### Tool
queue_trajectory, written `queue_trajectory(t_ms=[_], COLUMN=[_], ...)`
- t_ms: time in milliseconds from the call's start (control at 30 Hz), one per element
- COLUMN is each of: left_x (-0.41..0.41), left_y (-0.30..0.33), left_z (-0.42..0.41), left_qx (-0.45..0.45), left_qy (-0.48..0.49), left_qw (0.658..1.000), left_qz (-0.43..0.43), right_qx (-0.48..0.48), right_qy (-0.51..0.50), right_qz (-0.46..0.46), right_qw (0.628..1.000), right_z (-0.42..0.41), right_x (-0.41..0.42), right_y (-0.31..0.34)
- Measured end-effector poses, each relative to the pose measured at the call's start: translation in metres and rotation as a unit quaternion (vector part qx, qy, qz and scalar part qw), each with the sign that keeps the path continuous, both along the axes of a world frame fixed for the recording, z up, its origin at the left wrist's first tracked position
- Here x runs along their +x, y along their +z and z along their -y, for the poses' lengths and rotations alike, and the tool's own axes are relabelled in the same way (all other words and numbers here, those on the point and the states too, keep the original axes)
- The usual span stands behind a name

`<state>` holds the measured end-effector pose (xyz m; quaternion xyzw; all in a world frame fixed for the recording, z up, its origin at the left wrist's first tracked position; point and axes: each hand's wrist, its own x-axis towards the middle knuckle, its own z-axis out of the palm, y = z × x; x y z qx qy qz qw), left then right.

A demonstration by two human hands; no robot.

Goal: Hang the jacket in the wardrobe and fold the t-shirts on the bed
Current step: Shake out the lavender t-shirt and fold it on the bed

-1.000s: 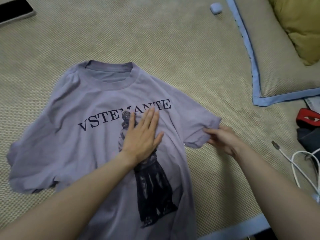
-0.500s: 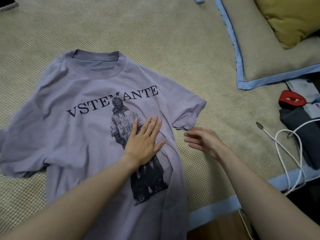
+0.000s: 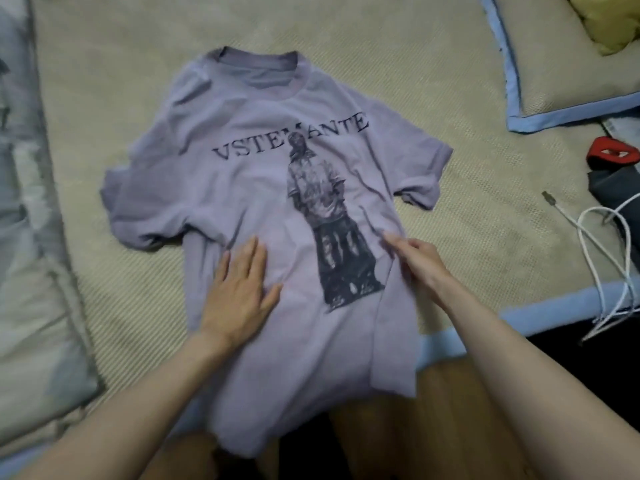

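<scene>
Flat on woven bed mat [image 3: 450,81], lilac t-shirt [image 3: 242,188] (soft, creased), both hands [image 3: 239,292] spread, pressing.

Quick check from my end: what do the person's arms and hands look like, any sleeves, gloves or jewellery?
Both arms are bare as far as the frame shows, with no sleeves in view. The left hand and right hand wear no gloves. No rings, watch or bracelet show, though the picture is slightly blurred.

Lilac t-shirt [image 3: 249,188] with dark lettering and figure print; beige woven mat [image 3: 346,39] edged light blue.
</scene>
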<state>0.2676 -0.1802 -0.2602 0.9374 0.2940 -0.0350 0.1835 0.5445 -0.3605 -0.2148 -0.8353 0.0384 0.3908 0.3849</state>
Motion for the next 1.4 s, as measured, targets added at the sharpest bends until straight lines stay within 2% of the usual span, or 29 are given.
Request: queue_trajectory(t_ms=[133,233,300,433,567,633,733,800,867,967,1000,1067,1100,1167,1233,1267,1333,1400], left_x=[-0.099,-0.136,-0.149,-0.179,-0.186,-0.178,-0.152,-0.123,-0.093,-0.056,-0.047,-0.034,-0.030,-0.029,-0.031,-0.032,-0.032,-0.033], left_y=[0.023,0.032,0.032,0.029,0.033,0.037,0.045,0.050,0.048,0.044,0.048,0.053,0.053,0.052,0.060,0.068,0.094,0.121], left_z=[0.017,0.035,0.039,0.036,0.043,0.037,0.020,0.000,-0.031,-0.083,-0.098,-0.125,-0.140,-0.168,-0.191,-0.201,-0.214,-0.216], left_qx=[-0.043,-0.214,-0.307,-0.354,-0.416,-0.434,-0.442,-0.439,-0.477,-0.569,-0.578,-0.579,-0.577,-0.576,-0.561,-0.559,-0.569,-0.576], left_qy=[0.166,0.289,0.320,0.337,0.358,0.366,0.372,0.399,0.430,0.477,0.493,0.519,0.522,0.511,0.509,0.500,0.483,0.453], left_qw=[0.985,0.933,0.894,0.869,0.835,0.823,0.812,0.795,0.743,0.605,0.570,0.525,0.518,0.519,0.526,0.534,0.523,0.522], left_qz=[-0.019,0.029,0.071,0.077,0.036,0.022,0.075,0.130,0.189,0.287,0.312,0.345,0.354,0.370,0.387,0.390,0.412,0.437], right_qx=[-0.087,-0.126,-0.163,-0.225,-0.300,-0.318,-0.336,-0.341,-0.333,-0.316,-0.310,-0.318,-0.339,-0.391,-0.412,-0.396,-0.320,-0.213], right_qy=[0.114,0.150,0.174,0.225,0.272,0.249,0.247,0.274,0.271,0.226,0.213,0.220,0.250,0.337,0.379,0.380,0.383,0.400], right_qz=[-0.014,-0.032,-0.051,-0.060,0.057,0.140,0.238,0.259,0.256,0.198,0.168,0.116,0.083,0.029,0.072,0.122,0.197,0.215], right_qw=[0.990,0.980,0.970,0.946,0.913,0.904,0.877,0.861,0.866,0.900,0.911,0.915,0.903,0.856,0.825,0.827,0.844,0.865], right_z=[0.037,0.063,0.076,0.096,0.097,0.089,0.079,0.080,0.090,0.117,0.126,0.141,0.143,0.131,0.100,0.077,0.017,-0.054], right_x=[-0.055,-0.078,-0.088,-0.092,-0.100,-0.114,-0.133,-0.136,-0.127,-0.098,-0.087,-0.063,-0.052,-0.033,-0.018,-0.013,-0.015,-0.029], right_y=[0.020,0.023,0.026,0.030,0.026,0.025,0.023,0.019,0.012,0.003,0.000,-0.004,-0.004,0.003,0.014,0.022,0.044,0.062])
